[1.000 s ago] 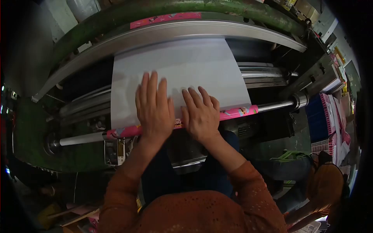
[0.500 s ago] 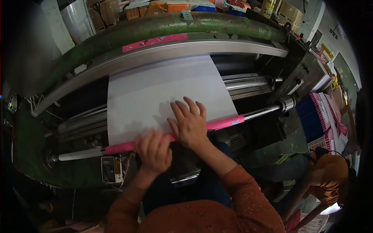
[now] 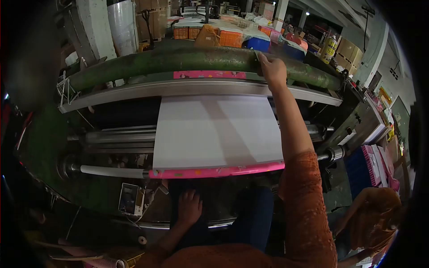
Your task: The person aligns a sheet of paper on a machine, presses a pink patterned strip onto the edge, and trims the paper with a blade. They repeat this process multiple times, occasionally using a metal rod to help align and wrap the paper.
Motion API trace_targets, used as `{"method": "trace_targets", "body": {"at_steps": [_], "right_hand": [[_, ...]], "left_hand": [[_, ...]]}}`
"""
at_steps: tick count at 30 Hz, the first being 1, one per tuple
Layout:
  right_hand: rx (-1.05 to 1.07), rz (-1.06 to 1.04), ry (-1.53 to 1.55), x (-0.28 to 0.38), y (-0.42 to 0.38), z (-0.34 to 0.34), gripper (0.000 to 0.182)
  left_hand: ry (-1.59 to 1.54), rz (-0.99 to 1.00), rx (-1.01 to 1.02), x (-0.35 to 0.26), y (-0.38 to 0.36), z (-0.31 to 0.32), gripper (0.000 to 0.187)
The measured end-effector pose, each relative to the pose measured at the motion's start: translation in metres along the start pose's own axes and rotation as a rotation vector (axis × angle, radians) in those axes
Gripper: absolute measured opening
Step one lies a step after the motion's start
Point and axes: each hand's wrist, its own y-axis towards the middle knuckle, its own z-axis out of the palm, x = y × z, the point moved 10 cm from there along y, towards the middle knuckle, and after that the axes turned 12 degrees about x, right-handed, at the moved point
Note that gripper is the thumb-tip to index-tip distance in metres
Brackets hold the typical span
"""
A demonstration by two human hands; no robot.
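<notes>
One green pipe (image 3: 178, 61) spans the top of the frame. Below, at centre, the white sheet (image 3: 192, 134) runs down to the pink roll (image 3: 201, 172). If it sat skewed there, turning could crease it, I judge; my right forearm (image 3: 292, 120), crossing its right edge, might scuff it if dropped. My left hand (image 3: 190, 207) rests on my leg (image 3: 196, 230), lower centre, fingers loosely extended. My right hand (image 3: 273, 69), upper right, has bent fingers at the pipe's tab (image 3: 257, 57); whether clamped, I cannot tell.

Factory workshop: green machine tube (image 3: 201, 60), metal rollers (image 3: 123, 136), cartons (image 3: 350, 53), orange crates (image 3: 231, 39).
</notes>
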Motion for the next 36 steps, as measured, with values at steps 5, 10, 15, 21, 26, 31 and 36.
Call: {"method": "trace_targets", "body": {"at_steps": [5,10,15,21,26,31,36], "right_hand": [[0.107,-0.435,0.472,0.037,-0.06,0.035,0.013],[0.676,-0.618,0.254,0.055,-0.278,0.094,0.008],[0.848,-0.378,-0.012,-0.08,-0.387,0.155,0.016],[0.886,-0.196,-0.336,-0.211,-0.437,0.169,0.018],[0.834,-0.201,-0.215,-0.23,-0.443,0.186,0.02],[0.881,-0.132,-0.207,-0.213,-0.437,0.175,0.022],[0.847,-0.123,-0.203,-0.205,-0.434,0.169,0.019]], "left_hand": [[0.002,0.029,-0.007,-0.005,0.0,-0.001,0.024],[-0.019,0.033,-0.013,-0.002,-0.003,-0.005,0.023],[0.013,0.037,-0.064,-0.007,-0.004,-0.004,0.022],[0.082,0.022,-0.045,-0.014,-0.003,-0.001,0.021],[0.094,0.007,-0.01,-0.015,-0.001,0.003,0.02],[0.089,0.014,-0.013,-0.018,-0.002,0.003,0.019],[0.085,0.02,-0.018,-0.016,-0.001,0.005,0.02]]}}
